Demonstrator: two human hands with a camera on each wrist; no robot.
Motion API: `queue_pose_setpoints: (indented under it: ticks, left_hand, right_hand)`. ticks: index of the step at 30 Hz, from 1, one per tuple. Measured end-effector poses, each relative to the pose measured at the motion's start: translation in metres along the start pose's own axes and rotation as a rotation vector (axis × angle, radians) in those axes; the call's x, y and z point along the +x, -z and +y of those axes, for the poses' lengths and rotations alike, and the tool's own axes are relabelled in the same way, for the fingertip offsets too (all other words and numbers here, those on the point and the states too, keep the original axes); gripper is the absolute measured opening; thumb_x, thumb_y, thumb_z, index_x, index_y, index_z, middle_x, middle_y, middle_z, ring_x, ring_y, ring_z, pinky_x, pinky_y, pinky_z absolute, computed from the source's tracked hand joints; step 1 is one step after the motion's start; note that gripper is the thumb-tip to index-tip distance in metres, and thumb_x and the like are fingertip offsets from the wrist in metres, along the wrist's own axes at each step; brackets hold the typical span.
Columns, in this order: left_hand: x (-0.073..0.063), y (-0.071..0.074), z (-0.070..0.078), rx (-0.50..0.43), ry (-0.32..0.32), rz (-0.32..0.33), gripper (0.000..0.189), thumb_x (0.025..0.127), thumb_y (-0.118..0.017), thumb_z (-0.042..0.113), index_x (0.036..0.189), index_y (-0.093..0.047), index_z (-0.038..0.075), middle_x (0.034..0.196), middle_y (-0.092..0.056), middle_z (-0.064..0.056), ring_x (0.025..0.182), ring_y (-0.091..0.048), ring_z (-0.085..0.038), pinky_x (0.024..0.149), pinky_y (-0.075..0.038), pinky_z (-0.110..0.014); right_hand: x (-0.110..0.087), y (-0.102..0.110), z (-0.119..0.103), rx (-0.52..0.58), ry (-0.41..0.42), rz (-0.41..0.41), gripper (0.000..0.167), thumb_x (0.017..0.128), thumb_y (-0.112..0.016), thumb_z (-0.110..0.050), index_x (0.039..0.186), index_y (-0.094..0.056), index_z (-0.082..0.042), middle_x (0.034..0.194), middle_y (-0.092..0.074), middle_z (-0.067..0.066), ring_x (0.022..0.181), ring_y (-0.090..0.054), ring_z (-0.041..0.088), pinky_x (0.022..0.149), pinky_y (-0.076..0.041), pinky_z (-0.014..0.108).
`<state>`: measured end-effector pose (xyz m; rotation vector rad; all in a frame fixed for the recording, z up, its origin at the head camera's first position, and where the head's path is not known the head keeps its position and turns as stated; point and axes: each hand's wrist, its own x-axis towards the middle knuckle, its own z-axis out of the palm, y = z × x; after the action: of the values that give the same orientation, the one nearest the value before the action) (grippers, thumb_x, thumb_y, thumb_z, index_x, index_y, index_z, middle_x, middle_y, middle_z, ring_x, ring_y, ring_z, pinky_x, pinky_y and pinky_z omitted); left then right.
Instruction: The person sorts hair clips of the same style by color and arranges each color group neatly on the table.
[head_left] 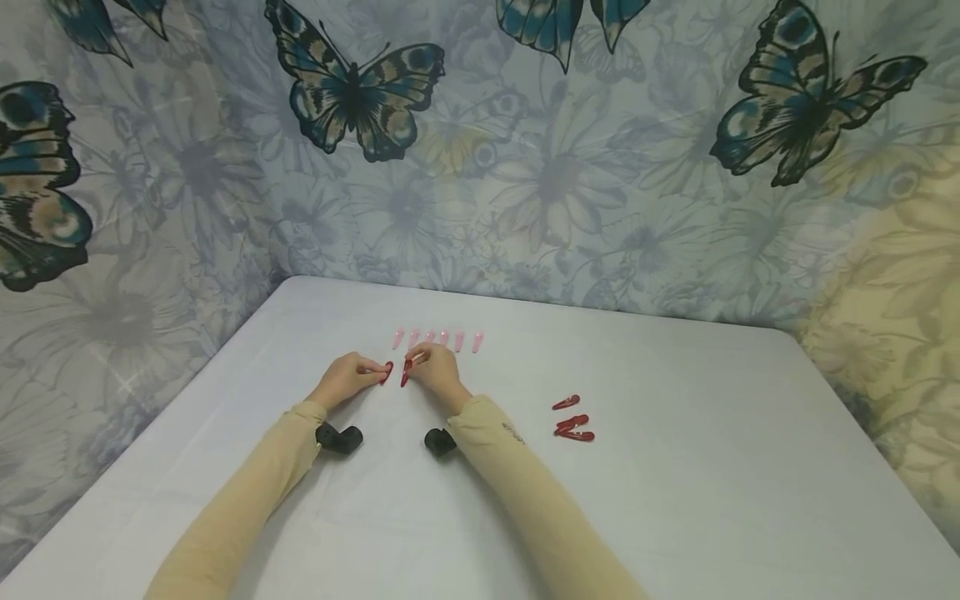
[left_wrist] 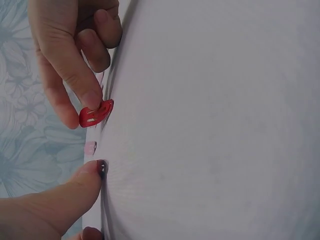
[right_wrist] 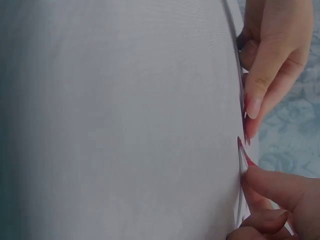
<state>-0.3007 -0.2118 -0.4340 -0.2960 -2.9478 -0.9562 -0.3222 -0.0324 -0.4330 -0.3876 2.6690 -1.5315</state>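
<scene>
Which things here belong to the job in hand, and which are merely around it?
In the job, it seems:
red clip, pinched by the left hand
second red clip, pinched by the right hand
three loose red clips
six pink clips, in a row

Merely around it:
black wrist cameras
butterfly backdrop

A small dark mark [head_left: 513,432] is seen on the right sleeve [head_left: 531,492], but no words can be read
</scene>
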Motion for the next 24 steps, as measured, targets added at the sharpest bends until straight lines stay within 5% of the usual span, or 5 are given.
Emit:
queue_pose_setpoints:
  ticks: [24]
  left_hand:
    - [-0.0014,0.0009,0.0009,-0.017,0.005,-0.001,0.023,0.089,-0.07,0.015,0.106,-0.073,0.0,0.083,-0.064,-0.018,0.07,-0.041,-0.016,0.065,-0.034,-0.026]
  right_hand:
    - [-0.0024,-0.01,-0.0044,-0.164,-0.023,0.088,0.024,0.078,-0.069,0.002,0.101,-0.075,-0.005,0.087,-0.073,0.011,0.068,-0.054,0.011,0.057,-0.039,0.019]
